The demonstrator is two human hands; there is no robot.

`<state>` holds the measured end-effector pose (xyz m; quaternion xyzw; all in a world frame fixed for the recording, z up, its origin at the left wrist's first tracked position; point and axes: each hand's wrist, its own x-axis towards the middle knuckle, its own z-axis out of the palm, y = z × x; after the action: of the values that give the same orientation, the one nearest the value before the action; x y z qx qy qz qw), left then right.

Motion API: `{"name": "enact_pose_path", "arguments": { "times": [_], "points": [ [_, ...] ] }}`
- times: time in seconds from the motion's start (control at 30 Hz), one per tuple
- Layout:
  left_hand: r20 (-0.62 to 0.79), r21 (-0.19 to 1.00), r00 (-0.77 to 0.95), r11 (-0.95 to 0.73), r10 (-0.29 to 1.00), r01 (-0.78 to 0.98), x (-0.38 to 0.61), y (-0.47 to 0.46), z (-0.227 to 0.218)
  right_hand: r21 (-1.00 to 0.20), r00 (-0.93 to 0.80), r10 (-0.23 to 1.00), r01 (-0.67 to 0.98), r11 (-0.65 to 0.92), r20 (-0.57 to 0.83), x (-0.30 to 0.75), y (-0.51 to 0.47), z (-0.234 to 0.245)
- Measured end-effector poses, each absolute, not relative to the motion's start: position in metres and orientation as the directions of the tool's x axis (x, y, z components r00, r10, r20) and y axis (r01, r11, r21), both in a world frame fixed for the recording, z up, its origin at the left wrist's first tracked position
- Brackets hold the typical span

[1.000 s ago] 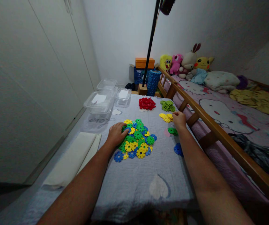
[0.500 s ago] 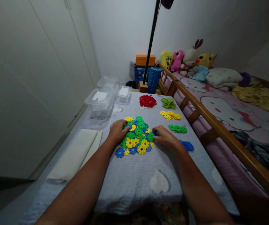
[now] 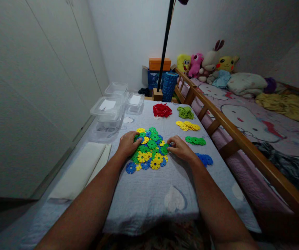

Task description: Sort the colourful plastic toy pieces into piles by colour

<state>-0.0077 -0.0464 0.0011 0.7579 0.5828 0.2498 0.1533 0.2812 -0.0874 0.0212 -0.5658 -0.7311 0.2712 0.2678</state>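
Observation:
A mixed heap of blue, green and yellow notched plastic discs [image 3: 152,145] lies on the cloth-covered table between my hands. My left hand [image 3: 128,144] rests against the heap's left edge, thumb and fingers apart, its fingertips partly hidden by the discs. At the right edge, my right hand [image 3: 180,148] has bent fingers with a gap between thumb and forefinger, touching the outer discs. Sorted by colour to the right are blue discs [image 3: 206,159], green discs [image 3: 195,140] and yellow discs [image 3: 187,125]. Farther back sit light green pieces [image 3: 185,112] and red pieces [image 3: 162,110].
Clear plastic boxes [image 3: 107,110] stand at the table's back left, a folded cream cloth [image 3: 79,172] at its left side. A wooden bed rail [image 3: 217,119] runs along the right. Behind the table rises a black pole [image 3: 165,48] beside a blue foam roller [image 3: 169,86].
The whole view has shifted slightly. Both hands stay at the sides of the heap, and the right fingers have moved a little against the edge discs. The sorted groups look the same.

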Motion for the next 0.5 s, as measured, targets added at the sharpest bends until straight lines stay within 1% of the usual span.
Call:
{"name": "enact_pose_path", "arguments": {
  "times": [0.17, 0.23, 0.33, 0.43, 0.5],
  "points": [
    [0.208, 0.520, 0.199, -0.281, 0.958, 0.807, -0.009, -0.045, -0.002, -0.829, -0.192, 0.981, 0.541, 0.141, 0.041, 0.286, -0.088, 0.030],
    [0.212, 0.517, 0.196, -0.280, 0.957, 0.809, -0.010, -0.044, -0.004, -0.872, -0.159, 0.986, 0.475, 0.119, 0.048, 0.293, -0.086, 0.035],
    [0.213, 0.513, 0.200, -0.284, 0.956, 0.810, -0.010, -0.043, -0.006, -0.892, -0.012, 0.992, 0.436, 0.118, 0.125, 0.314, -0.082, 0.037],
    [0.206, 0.512, 0.208, -0.287, 0.956, 0.810, -0.011, -0.042, -0.006, -0.863, 0.197, 0.960, 0.500, 0.074, 0.197, 0.344, -0.076, 0.031],
    [0.207, 0.517, 0.209, -0.288, 0.956, 0.806, -0.011, -0.042, -0.007, -0.827, 0.302, 0.926, 0.562, 0.020, 0.228, 0.363, -0.073, 0.024]
  ]
}}
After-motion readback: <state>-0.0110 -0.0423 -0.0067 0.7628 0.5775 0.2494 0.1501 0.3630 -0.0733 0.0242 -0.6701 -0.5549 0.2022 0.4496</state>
